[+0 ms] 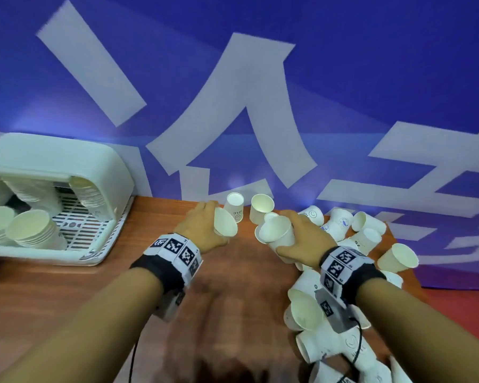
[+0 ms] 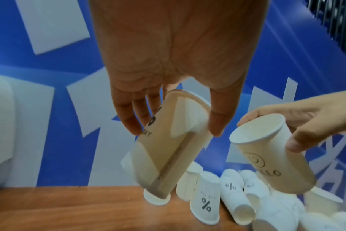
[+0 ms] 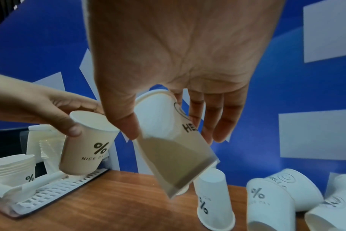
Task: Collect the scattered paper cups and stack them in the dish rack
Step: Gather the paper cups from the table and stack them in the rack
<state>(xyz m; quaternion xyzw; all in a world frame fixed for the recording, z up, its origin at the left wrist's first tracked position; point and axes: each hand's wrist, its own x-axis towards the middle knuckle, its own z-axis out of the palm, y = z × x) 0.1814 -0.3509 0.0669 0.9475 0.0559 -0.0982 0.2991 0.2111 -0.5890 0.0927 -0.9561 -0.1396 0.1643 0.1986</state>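
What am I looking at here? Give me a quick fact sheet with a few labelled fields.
Setting: wooden table before a blue banner
Left hand: grips one paper cup, lifted off the table
Right hand: grips a smiley cup, also lifted
Dish rack: at left, already holds nested cup stacks
Loose cups: piled at right, some lying on their sides, some upside down
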